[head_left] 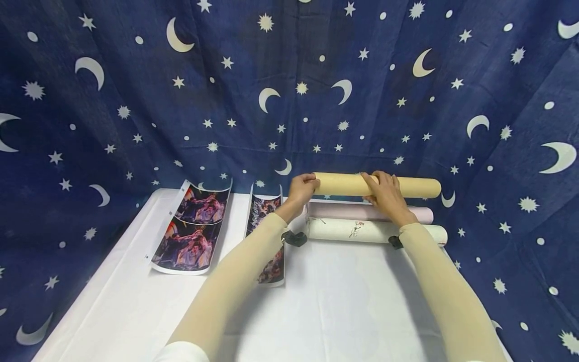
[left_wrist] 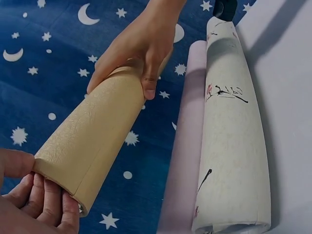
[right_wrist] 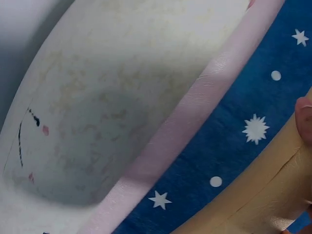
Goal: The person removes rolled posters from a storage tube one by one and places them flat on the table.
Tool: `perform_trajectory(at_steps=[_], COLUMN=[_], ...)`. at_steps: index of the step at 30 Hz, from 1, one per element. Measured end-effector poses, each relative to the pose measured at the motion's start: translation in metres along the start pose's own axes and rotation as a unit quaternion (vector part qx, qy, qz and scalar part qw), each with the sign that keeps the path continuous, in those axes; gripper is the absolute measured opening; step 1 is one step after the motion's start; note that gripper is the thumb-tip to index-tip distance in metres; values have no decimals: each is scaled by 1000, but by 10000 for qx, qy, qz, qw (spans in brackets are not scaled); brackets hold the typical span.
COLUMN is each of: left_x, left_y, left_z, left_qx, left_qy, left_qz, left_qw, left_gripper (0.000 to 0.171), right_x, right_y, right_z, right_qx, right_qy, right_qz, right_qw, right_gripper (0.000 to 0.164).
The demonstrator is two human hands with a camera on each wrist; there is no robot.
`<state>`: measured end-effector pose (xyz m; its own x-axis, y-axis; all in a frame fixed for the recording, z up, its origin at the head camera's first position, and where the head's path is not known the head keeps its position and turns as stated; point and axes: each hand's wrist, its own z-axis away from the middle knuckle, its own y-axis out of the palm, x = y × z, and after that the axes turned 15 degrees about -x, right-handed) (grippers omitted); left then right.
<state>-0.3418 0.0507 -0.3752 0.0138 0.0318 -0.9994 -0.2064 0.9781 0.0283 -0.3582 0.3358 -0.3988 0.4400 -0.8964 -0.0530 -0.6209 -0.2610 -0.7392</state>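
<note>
A yellow, embossed roll of wallpaper (head_left: 339, 184) is held up in both hands, above and behind two other rolls. My left hand (head_left: 302, 192) pinches its left end, thumb outside and fingertips at the open rim, as the left wrist view shows. Around the middle of the roll curls my right hand (head_left: 385, 195), with the thumb on the near side. Below lie a pink roll (left_wrist: 187, 126) and, in front of it, a white roll (left_wrist: 234, 146) with a branch-and-blossom print. In the right wrist view the yellow roll (right_wrist: 263, 190) shows at the lower right.
Two curled printed sheets lie on the white table (head_left: 344, 296): a wide picture sheet (head_left: 192, 229) at the left and a narrower one (head_left: 271, 266) partly behind my left forearm. A dark blue curtain (head_left: 289, 115) with moons and stars hangs behind the table.
</note>
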Motion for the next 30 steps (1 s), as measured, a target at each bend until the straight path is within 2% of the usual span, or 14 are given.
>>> perform_trajectory(at_steps=[6, 15, 23, 30], left_x=[-4, -6, -3, 5], left_y=[-12, -33, -55, -72], left_z=[8, 28, 49, 67], left_qx=[70, 268, 518, 567], left_qy=[191, 235, 358, 491], left_qz=[-39, -159, -223, -227], left_qw=[9998, 9992, 9978, 9969], left_gripper=[29, 30, 33, 35], right_x=[7, 25, 46, 63], right_y=[-10, -32, -47, -53], right_z=[4, 13, 24, 36], right_qx=[-166, -173, -396, -512], right_qy=[-159, -306, -592, -797], right_qz=[-78, -130, -155, -190], right_qw=[9997, 9993, 9973, 9953], right_gripper=[76, 75, 76, 76])
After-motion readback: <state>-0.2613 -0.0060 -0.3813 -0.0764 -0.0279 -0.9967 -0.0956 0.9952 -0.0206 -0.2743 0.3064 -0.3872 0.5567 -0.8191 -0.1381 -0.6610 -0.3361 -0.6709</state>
